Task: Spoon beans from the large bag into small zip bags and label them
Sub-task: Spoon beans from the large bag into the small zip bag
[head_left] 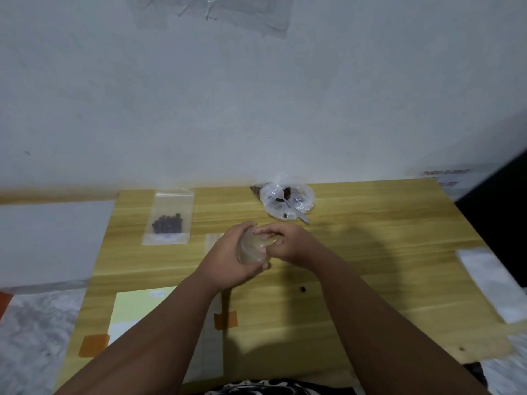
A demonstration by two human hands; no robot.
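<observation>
1. Fingers [244, 226] of the left hand [228, 259]: curled round the left side of a clear small bag [254, 248], thumb under its lower edge.
2. Fingers [266, 231] of the right hand [291, 245]: bent and pinching the bag's upper right rim. Whether the mouth is open or sealed cannot be told through the blur.
3. Clear small bag: held between both hands, just above the wooden table [370, 252], at mid-table.
4. Filled small bag [170, 218]: flat on the table, left of the hands and apart from them, with dark beans gathered in its lower half.
5. Large bag [289, 198]: crumpled clear plastic at the far edge against the wall, beyond the right hand, with dark beans inside.
6. Spoon [298, 214]: bowl in the large bag's mouth, handle pointing toward the near right.
7. Loose bean [302, 289]: alone on the table, near the right forearm.
8. Yellow sheet [134, 309]: near left, with one white label [157, 294] at its far edge.
9. Orange tape [225, 320]: a piece beside the left forearm.
</observation>
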